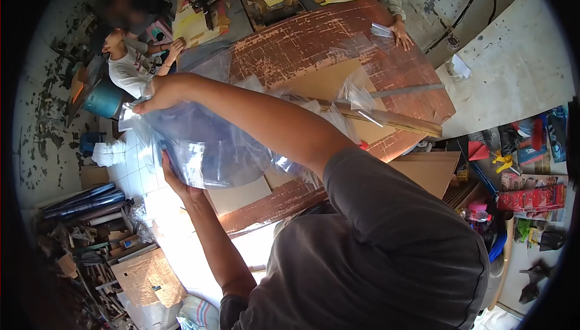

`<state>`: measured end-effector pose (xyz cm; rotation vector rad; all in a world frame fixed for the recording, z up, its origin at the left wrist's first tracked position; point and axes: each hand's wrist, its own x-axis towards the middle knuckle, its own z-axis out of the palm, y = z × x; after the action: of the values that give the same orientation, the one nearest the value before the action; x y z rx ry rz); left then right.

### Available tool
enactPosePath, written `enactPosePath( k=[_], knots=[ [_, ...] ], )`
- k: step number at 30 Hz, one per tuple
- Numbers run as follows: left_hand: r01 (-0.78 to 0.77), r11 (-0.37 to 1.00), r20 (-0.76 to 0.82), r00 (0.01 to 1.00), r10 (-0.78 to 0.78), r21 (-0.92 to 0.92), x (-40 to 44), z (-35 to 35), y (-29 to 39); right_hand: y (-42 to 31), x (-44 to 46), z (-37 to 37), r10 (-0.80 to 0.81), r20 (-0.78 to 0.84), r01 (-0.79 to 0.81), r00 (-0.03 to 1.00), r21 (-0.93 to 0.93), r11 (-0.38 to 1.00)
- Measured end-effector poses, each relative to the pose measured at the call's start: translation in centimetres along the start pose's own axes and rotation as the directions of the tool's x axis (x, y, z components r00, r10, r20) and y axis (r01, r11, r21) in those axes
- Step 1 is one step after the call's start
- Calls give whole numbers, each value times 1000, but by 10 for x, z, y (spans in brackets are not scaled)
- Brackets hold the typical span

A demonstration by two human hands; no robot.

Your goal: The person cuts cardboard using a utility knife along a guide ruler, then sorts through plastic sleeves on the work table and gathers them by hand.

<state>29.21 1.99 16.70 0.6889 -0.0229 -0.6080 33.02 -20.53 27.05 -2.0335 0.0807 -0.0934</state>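
A large clear plastic sheet (208,143) is stretched between my two hands at the left side of the table. My right hand (158,91) reaches across in front of me and grips the sheet's upper left edge, fingers closed. Lower down, my left hand (183,188) holds the near edge of the sheet, partly behind it, with one finger pointing up. More clear plastic pieces (357,91) lie bunched beside the sheet. Under the plastic sits a cardboard sheet (241,197).
A worn red-brown table (266,49) carries a wooden strip (386,117) and brown board (302,82). One person (130,67) sits at the far left; another person's hand (400,34) rests on the table's far right corner. Clutter fills shelves (90,239) at lower left.
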Motion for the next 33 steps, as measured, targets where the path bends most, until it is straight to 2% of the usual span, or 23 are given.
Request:
enactPosePath(
  k=[2, 3, 4, 5, 6, 7, 8, 9, 11, 12, 14, 15, 17, 18, 20, 21, 23, 25, 27, 28, 29, 31, 33],
  knots=[
    [14, 1000, 15, 1000, -14, -2, -6, -9, 0, 1, -58, -29, -87, -90, 91, 992, 36, 995],
    [-30, 1000, -5, 1000, 30, 8, -13, -8, 0, 5, -91, -46, -123, -152, 134, 981, 70, 988],
    [-77, 997, -24, 997, 77, 16, -17, -8, -1, 37, -99, -57, -102, -255, 94, 962, -42, 995],
    [-80, 997, -18, 997, 80, -9, -18, -17, 0, 69, -120, -72, -164, -358, 165, 919, -26, 986],
    [-84, 996, -28, 996, 84, -11, -23, -16, 0, 109, -136, -94, -69, -357, 109, 931, 93, 990],
    [-117, 993, -64, 991, 117, -5, -28, -12, 0, 136, -165, -121, -49, -365, 56, 930, 7, 998],
    [-149, 989, -101, 984, 148, 1, -32, -10, -2, 154, -193, -142, 101, -388, -128, 916, -44, 991],
    [-124, 992, -34, 992, 124, -23, -30, -29, 0, 183, -219, -162, 108, -361, -175, 926, -158, 972],
    [-130, 991, -36, 991, 130, -13, -36, -26, -3, 253, -259, -193, 184, -89, -201, 979, -245, 949],
    [-129, 992, -30, 991, 129, 3, -40, -24, -4, 257, -277, -194, 186, -82, -201, 979, -238, 950],
    [-148, 989, -56, 987, 149, 19, -45, -18, -10, 259, -303, -185, 71, 122, 9, 990, -561, 828],
    [-162, 986, -75, 984, 163, 31, -47, -15, -11, 262, -309, -178, 68, 125, 13, 990, -552, 834],
    [-159, 986, -57, 985, 162, 52, -46, -19, -12, 270, -316, -168, -74, 219, 216, 973, -741, 636],
    [-156, 986, -34, 987, 158, 61, -46, -20, -14, 275, -316, -169, -78, 219, 217, 973, -738, 639],
    [-163, 983, -52, 984, 168, 85, -48, -18, -16, 283, -313, -174, 140, 286, 74, 948, -626, 777],
    [-174, 980, -82, 980, 182, 100, -48, -15, -17, 286, -313, -182, 132, 292, 84, 947, -623, 778],
    [-185, 976, -137, 970, 200, 117, -48, -9, -18, 288, -323, -209, 92, -75, -117, 993, -537, 836],
    [-178, 978, -126, 974, 190, 106, -48, -10, -19, 272, -331, -245, 38, -215, -102, 976, -296, 950],
    [-157, 984, -108, 980, 165, 83, -48, -13, -20, 242, -339, -272, -103, -430, -19, 897, -270, 963],
    [-166, 983, -110, 978, 174, 80, -47, -16, -20, 223, -345, -285, -20, -522, -67, 853, -147, 987],
    [-158, 985, -98, 982, 164, 68, -45, -18, -20, 203, -350, -297, 70, -594, -101, 801, -19, 995],
    [-143, 989, -73, 987, 146, 36, -44, -23, -21, 167, -355, -315, 149, -646, -78, 748, 137, 987],
    [-112, 994, -7, 994, 111, -17, -46, -15, -25, 113, -355, -316, 163, -661, -142, 732, 86, 986]
  ],
)
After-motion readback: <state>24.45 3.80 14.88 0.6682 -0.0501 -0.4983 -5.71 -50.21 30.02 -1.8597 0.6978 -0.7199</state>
